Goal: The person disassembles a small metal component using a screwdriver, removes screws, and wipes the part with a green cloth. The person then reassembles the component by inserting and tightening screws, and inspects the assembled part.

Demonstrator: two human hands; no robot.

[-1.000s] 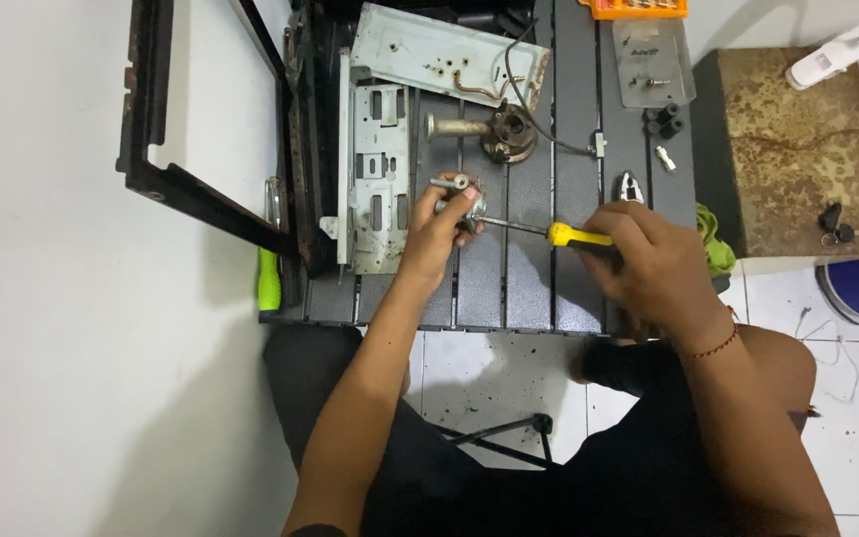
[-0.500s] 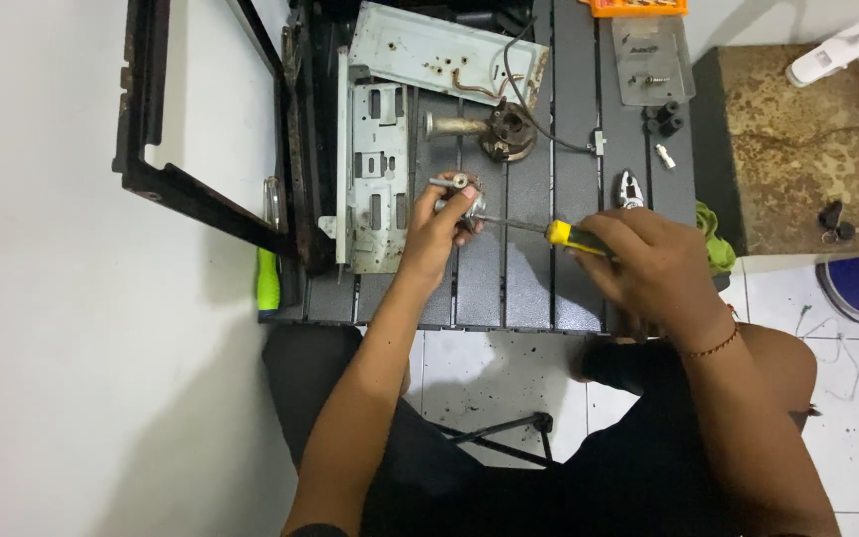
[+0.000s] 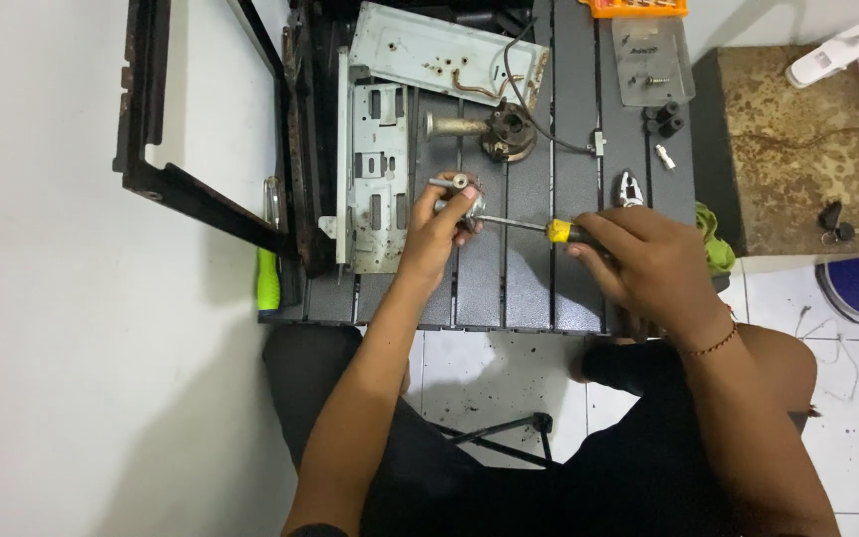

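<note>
The left hand is clamped around a small metal valve fitting, holding it just above the slatted grey worktable, near the table's middle. The right hand is closed on the yellow-handled screwdriver; its shaft runs level toward the fitting, and the tip appears to meet it, though fingers hide the contact. A perforated metal bracket lies just left of the fitting. A burner part rests toward the far edge.
</note>
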